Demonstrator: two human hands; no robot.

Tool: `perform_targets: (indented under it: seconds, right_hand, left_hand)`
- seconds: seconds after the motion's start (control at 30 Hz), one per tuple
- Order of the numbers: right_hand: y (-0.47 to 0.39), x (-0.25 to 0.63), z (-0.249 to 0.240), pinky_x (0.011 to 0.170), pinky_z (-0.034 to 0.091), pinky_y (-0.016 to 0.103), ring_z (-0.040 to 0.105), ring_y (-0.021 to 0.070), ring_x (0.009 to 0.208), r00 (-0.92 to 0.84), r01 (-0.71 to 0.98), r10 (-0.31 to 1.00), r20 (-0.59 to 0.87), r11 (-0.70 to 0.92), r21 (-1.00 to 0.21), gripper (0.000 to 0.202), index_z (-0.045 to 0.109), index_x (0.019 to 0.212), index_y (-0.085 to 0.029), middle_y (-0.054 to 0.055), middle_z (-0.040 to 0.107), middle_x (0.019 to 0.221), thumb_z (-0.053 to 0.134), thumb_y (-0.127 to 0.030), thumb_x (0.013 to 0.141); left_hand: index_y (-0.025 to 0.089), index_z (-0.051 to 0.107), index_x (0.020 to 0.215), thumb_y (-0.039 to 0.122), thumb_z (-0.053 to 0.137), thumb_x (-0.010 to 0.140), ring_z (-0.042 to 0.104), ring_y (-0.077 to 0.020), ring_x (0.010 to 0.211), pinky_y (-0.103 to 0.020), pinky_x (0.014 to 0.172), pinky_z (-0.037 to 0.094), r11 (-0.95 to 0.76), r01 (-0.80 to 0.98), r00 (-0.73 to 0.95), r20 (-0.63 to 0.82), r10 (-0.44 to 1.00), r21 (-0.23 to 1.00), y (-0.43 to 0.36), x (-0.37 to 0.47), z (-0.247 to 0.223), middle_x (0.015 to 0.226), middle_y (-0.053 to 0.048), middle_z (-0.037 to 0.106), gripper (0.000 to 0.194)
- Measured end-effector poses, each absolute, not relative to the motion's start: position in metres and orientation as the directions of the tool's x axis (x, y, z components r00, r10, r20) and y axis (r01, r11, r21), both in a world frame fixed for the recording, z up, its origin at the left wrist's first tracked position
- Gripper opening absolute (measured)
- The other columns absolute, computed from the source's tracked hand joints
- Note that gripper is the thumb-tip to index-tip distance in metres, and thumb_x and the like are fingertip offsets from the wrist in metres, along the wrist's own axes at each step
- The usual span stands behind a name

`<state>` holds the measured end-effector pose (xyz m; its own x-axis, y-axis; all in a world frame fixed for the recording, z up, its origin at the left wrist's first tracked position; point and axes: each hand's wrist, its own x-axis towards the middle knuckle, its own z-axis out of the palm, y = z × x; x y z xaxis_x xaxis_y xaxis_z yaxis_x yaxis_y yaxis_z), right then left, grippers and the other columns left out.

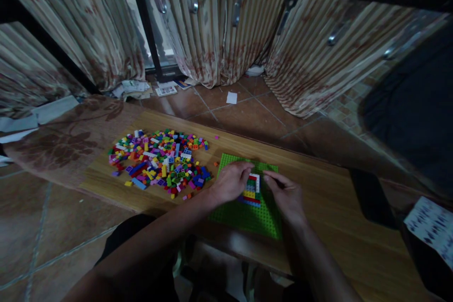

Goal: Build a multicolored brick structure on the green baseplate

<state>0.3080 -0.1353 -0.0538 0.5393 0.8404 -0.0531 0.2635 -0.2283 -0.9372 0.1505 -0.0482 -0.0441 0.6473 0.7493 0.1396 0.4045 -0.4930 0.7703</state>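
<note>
A green baseplate (237, 219) lies on a wooden bench. On it stands a low block of bricks (249, 193) in rows of white, red, grey, yellow and blue. My left hand (231, 181) rests over the left side of this block, its fingers curled together near the upper edge. To the right, my right hand (287, 196) has thumb and forefinger pinched close by the white bricks (257, 183). Whatever either hand holds is too small or hidden to name.
A wide pile of loose, many-coloured bricks (159, 163) covers the bench's left part. A dark flat object (371, 198) lies toward the right end, near a printed sheet (432, 226). Striped curtains (226, 33) hang beyond the bench, and papers (132, 88) lie on the tiled floor.
</note>
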Motion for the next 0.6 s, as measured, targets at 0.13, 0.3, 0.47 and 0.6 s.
perform_targets:
  seconds: [0.13, 0.3, 0.47, 0.6]
  right_hand:
    - [-0.136, 0.313, -0.046, 0.054, 0.048, 0.030, 0.059, 0.0166, 0.056, 0.589, 0.283, 0.805, -0.073, -0.290, -0.914, 0.037, 0.076, 0.096, -0.021, 0.003, 0.072, 0.072, 0.067, -0.051, 0.075]
    - [-0.138, 0.323, -0.041, 0.059, 0.049, 0.031, 0.061, 0.0179, 0.064, 0.660, 0.276, 0.751, -0.003, -0.246, -0.929, 0.038, 0.074, 0.094, -0.020, 0.006, 0.072, 0.081, 0.068, -0.051, 0.074]
    - [-0.140, 0.321, -0.037, 0.065, 0.052, 0.037, 0.065, 0.0239, 0.071, 0.697, 0.323, 0.716, 0.032, -0.274, -0.906, 0.043, 0.074, 0.095, -0.017, 0.010, 0.074, 0.087, 0.070, -0.053, 0.071]
    - [-0.127, 0.297, -0.029, 0.071, 0.054, 0.036, 0.069, 0.0257, 0.079, 0.596, 0.451, 0.801, 0.057, -0.275, -0.849, 0.040, 0.075, 0.094, -0.020, 0.009, 0.075, 0.090, 0.068, -0.053, 0.072]
  left_hand:
    - [0.019, 0.064, 0.111, 0.026, 0.038, 0.097, 0.068, -0.0173, 0.097, -0.029, 0.088, 0.052, -0.461, 0.385, 0.586, 0.174, 0.791, 0.800, -0.040, 0.144, -0.034, 0.105, -0.005, 0.072, 0.030]
    - [0.016, 0.065, 0.102, 0.033, 0.037, 0.099, 0.068, -0.0168, 0.086, -0.028, 0.081, 0.053, -0.395, 0.333, 0.343, 0.280, 0.896, 0.856, -0.012, 0.122, -0.018, 0.090, -0.005, 0.072, 0.033]
    - [0.016, 0.063, 0.093, 0.037, 0.033, 0.100, 0.066, -0.0141, 0.076, -0.025, 0.073, 0.052, -0.330, 0.237, 0.004, 0.339, 0.941, 0.914, 0.009, 0.095, -0.003, 0.079, -0.004, 0.069, 0.037]
    - [0.018, 0.061, 0.086, 0.035, 0.028, 0.101, 0.063, -0.0124, 0.071, -0.024, 0.068, 0.049, -0.421, 0.308, 0.065, 0.423, 0.904, 0.853, -0.013, 0.094, 0.007, 0.074, -0.003, 0.066, 0.040]
